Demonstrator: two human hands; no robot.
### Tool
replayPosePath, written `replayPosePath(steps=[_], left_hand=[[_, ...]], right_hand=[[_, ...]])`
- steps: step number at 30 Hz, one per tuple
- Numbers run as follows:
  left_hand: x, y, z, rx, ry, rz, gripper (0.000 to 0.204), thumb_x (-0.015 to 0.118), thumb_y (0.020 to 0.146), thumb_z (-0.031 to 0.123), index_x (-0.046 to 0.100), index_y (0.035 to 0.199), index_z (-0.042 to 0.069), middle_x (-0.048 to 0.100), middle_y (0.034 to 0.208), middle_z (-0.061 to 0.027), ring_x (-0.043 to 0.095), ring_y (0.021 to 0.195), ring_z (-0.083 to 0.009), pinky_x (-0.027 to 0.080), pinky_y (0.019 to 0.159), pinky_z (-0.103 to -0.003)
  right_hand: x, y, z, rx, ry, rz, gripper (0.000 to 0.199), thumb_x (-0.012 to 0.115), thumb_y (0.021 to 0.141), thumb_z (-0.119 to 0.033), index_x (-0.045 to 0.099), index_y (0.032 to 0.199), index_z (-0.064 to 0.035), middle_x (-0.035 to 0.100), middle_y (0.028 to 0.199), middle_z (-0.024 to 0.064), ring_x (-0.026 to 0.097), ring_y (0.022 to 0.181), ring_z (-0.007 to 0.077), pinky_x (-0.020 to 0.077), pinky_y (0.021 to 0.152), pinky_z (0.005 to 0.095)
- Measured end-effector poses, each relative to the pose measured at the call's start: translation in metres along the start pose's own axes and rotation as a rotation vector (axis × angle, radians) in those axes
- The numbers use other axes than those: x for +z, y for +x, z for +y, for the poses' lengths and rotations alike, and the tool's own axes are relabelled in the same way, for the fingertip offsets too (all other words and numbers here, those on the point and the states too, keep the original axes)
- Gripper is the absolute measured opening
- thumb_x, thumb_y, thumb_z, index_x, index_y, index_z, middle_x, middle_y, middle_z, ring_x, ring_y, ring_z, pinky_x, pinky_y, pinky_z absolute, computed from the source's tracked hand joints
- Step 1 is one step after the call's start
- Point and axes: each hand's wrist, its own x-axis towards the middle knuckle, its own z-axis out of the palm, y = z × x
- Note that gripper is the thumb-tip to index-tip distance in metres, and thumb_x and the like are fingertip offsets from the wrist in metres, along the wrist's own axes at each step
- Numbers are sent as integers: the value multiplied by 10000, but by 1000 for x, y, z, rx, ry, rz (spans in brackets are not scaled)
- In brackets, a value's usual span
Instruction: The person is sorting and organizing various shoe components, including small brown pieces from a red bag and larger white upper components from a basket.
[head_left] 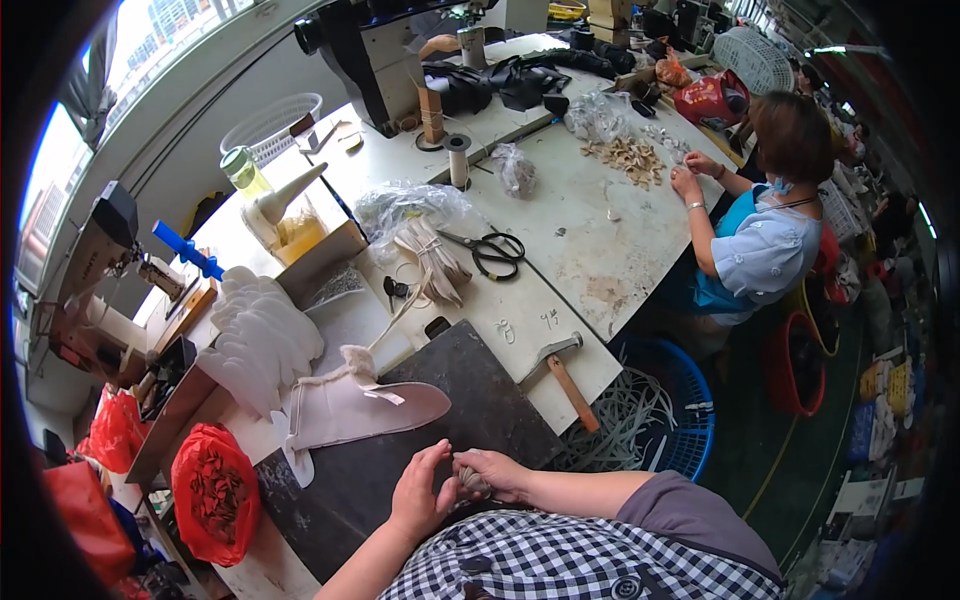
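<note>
Close to my apron, above the near edge of a dark work board point(420, 350), my two hands meet. My right hand point(503, 476) is closed around a small greyish-beige bundle point(474, 484), too small to name more exactly. My left hand point(422, 488) is beside it, fingers stretched upward and thumb apart, the thumb near the bundle. Beyond my hands lies a pale pink shoe upper point(370, 412) with a fluffy lining at its top. A stack of white shoe-shaped pieces point(262, 335) leans to its left. A hammer point(565, 375) with a wooden handle lies to the right.
Black scissors point(497, 255) lie beyond the board by a tied bundle of beige strips point(430, 255). A red bag point(213, 495) of small pieces stands left; a blue basket point(690, 400) of pale strips stands right. Sewing machines point(365, 65) stand behind. A co-worker point(765, 210) handles small pieces.
</note>
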Motion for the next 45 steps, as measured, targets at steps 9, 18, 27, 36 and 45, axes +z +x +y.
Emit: replayPosePath(steps=[9, 18, 27, 36, 45], left_hand=[[-45, -145, -113, -451, 452, 531, 375, 517, 862, 89, 486, 1226, 4, 458, 1246, -193, 440, 1174, -343, 340, 1017, -409], [-61, -216, -188, -782, 926, 843, 420, 490, 899, 203, 431, 1268, 10, 438, 1283, -172, 418, 1201, -336, 316, 1029, -437], [-61, -215, -183, -819, 964, 855, 437, 502, 869, 210, 432, 1264, 35, 447, 1296, -134, 420, 1210, -314, 322, 1018, -444], [-62, -199, -176, -852, 898, 877, 440, 527, 846, 188, 442, 1253, 44, 436, 1310, -131, 410, 1220, -318, 313, 1028, -444], [-60, -203, -178, -847, 930, 868, 433, 528, 847, 190, 440, 1245, 43, 441, 1305, -128, 416, 1216, -317, 317, 1026, -441]], right_hand=[[-9, 9, 0, 89, -62, 74, 276, 505, 945, -335, 554, 822, -92, 587, 729, 44, 570, 609, 132, 437, 445, 216], [-1, 5, -2, 106, -146, 134, 275, 510, 938, -353, 565, 835, -105, 598, 732, 40, 572, 602, 118, 442, 455, 224], [-6, 9, -17, -64, -56, 249, 255, 530, 930, -328, 557, 850, -87, 593, 755, 60, 585, 625, 153, 458, 450, 238], [-75, 13, -121, -534, 495, 457, 141, 544, 890, -249, 550, 862, -111, 578, 796, 55, 571, 709, 177, 475, 501, 247], [-87, 13, -141, -640, 659, 198, 214, 480, 940, -295, 580, 963, -107, 617, 1041, 114, 595, 1005, 291, 559, 775, 412]])
